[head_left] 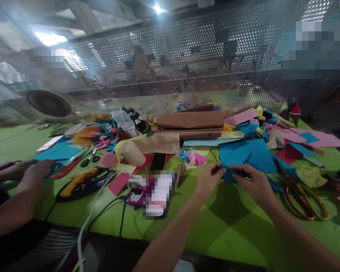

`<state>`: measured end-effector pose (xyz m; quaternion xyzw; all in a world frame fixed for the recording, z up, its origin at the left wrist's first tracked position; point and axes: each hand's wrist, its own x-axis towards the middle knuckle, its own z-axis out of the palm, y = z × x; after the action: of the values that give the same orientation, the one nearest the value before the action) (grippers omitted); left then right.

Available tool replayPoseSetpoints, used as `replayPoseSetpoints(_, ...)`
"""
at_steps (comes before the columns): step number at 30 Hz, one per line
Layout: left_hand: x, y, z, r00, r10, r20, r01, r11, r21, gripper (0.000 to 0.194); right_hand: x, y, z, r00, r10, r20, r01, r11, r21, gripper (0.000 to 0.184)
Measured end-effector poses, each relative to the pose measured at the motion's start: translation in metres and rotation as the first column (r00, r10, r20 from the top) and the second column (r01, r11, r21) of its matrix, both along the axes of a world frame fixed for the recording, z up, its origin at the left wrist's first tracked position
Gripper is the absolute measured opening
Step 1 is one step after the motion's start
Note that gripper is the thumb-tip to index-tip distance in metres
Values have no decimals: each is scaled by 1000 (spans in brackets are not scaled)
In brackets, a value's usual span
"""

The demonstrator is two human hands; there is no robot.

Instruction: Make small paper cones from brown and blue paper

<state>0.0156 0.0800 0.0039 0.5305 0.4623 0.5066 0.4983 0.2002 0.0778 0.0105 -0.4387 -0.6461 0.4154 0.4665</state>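
Note:
Over the green table, my left hand (209, 176) and my right hand (251, 179) face each other, fingertips pinched on a small piece of blue paper (229, 176). Its exact shape is partly hidden by my fingers. Just behind it lie larger blue paper sheets (249, 153). To the right of my right hand rest scissors (303, 198) with a red and a yellow handle loop. A small brown folded piece (180, 173) stands left of my left hand, and pink and blue small plastic bits (193, 156) lie beyond it.
At left, a co-worker's hands (38, 173) rest near blue paper. A glue gun (76, 183), a purple power strip (140, 196) with cables, and a phone (159, 194) lie left of me. Rolled brown paper (191, 120) and coloured scraps line the back, before a perforated metal screen (187, 68).

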Motion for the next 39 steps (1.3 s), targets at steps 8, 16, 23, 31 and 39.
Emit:
replayPoseSetpoints(8,-1,-1,4,997,72,-20,-71,996,54,18,1,7,-10,1000,4,-22,-7,986,-168,30)
replayPoseSetpoints(16,4,-4,1,989,-147,-25,146,988,-60,29,4,10,-7,994,-88,-66,74,980,-184,32)
replayPoseSetpoints(23,2,-4,-2,981,-126,-145,115,990,-80,23,3,7,-6,997,-68,-28,64,989,-134,30)
replayPoseSetpoints(31,4,-11,3,927,-158,-339,164,986,-13,30,4,6,-12,994,-91,-64,83,990,-115,31)
replayPoseSetpoints(39,5,-15,5,857,-179,-482,257,961,99,22,0,0,-1,989,-116,-96,106,989,-106,31)
